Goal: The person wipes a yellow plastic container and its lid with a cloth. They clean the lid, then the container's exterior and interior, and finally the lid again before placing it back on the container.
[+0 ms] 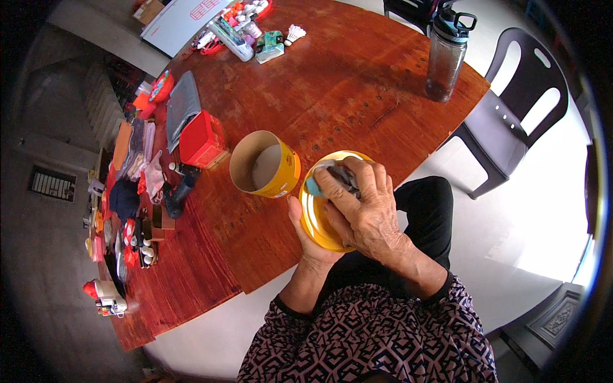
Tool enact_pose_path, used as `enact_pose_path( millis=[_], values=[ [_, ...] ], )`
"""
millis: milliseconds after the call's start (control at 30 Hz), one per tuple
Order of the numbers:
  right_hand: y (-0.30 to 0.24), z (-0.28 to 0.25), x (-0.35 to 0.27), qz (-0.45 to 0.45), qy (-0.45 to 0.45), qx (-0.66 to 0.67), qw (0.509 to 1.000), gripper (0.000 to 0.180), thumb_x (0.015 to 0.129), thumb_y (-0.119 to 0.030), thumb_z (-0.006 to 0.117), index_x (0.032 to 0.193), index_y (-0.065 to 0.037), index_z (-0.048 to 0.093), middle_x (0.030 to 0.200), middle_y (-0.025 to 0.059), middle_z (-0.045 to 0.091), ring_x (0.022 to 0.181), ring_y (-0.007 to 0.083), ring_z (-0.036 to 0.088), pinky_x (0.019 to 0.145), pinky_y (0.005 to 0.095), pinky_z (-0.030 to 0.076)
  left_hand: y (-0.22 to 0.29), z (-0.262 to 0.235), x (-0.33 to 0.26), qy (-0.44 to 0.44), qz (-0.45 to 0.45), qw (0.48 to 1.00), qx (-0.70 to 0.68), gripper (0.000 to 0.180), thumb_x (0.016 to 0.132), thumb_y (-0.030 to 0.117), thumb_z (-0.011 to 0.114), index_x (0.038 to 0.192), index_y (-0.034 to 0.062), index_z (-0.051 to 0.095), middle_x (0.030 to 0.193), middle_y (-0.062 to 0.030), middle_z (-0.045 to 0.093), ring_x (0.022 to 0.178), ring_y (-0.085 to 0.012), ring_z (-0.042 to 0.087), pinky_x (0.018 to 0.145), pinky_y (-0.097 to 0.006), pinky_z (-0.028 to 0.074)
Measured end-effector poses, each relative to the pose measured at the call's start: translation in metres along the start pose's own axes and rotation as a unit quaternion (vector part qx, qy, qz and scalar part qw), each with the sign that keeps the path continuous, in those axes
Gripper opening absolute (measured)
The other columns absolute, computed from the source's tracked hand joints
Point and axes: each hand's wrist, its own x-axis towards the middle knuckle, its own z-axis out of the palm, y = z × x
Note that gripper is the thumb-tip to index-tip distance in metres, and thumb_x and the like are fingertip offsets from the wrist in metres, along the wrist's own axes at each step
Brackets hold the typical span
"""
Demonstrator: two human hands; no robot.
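Note:
My left hand (313, 247) holds a round yellow lid (312, 220) from its near left side, with the thumb along the rim. The lid is tilted, its shiny inner face up, just off the table edge above my lap. In my right hand (371, 220) a bunched dark grey and light blue cloth (345, 179) is pressed against the lid's inside; the fingers hide part of it. Left of the lid, a yellow cardboard canister (285, 175) stands on the table with its mouth open. A pale bottom shows inside it.
The reddish wooden table (345, 83) bears a red box (201, 139), a grey folded sheet (183, 105), a clear water bottle (446, 60) and a shuttlecock (294, 34). Clothes and small goods crowd its left side. A dark plastic chair (530, 96) stands at right.

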Motion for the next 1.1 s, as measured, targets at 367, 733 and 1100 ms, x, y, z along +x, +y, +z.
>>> enact_pose_path(
  millis=[367, 733, 1100],
  values=[
    [0.021, -0.028, -0.016, -0.186, -0.209, 0.078, 0.957, 0.037, 0.075, -0.009, 0.062, 0.111, -0.013, 0.069, 0.112, 0.0089, 0.05, 0.1, 0.0262, 0.053, 0.082, 0.0364, 0.054, 0.024, -0.013, 0.007, -0.016, 0.009, 0.999, 0.026, 0.079, 0.092, 0.071, 0.025, 0.137, 0.0098, 0.044, 0.132, -0.014, 0.054, 0.119, -0.0308, 0.052, 0.102, -0.05, 0.042],
    [0.006, -0.015, 0.001, -0.17, -0.028, -0.031, 0.985, 0.046, 0.076, -0.017, 0.059, 0.12, -0.004, 0.06, 0.111, 0.0128, 0.052, 0.092, 0.0276, 0.054, 0.078, 0.0371, 0.05, 0.015, -0.014, -0.001, -0.02, -0.001, 1.0, -0.011, 0.077, 0.091, 0.072, 0.029, 0.14, 0.0154, 0.042, 0.14, -0.0109, 0.046, 0.128, -0.029, 0.045, 0.107, -0.051, 0.036],
    [0.02, -0.015, -0.013, -0.01, -0.121, -0.201, 0.972, 0.048, 0.074, -0.005, 0.063, 0.12, 0.008, 0.056, 0.102, 0.0146, 0.049, 0.084, 0.0227, 0.051, 0.069, 0.0298, 0.052, 0.014, -0.008, -0.001, 0.016, 0.041, 0.995, 0.086, 0.08, 0.09, 0.071, 0.034, 0.142, 0.0108, 0.04, 0.141, -0.011, 0.047, 0.128, -0.0275, 0.045, 0.107, -0.046, 0.037]
  ],
)
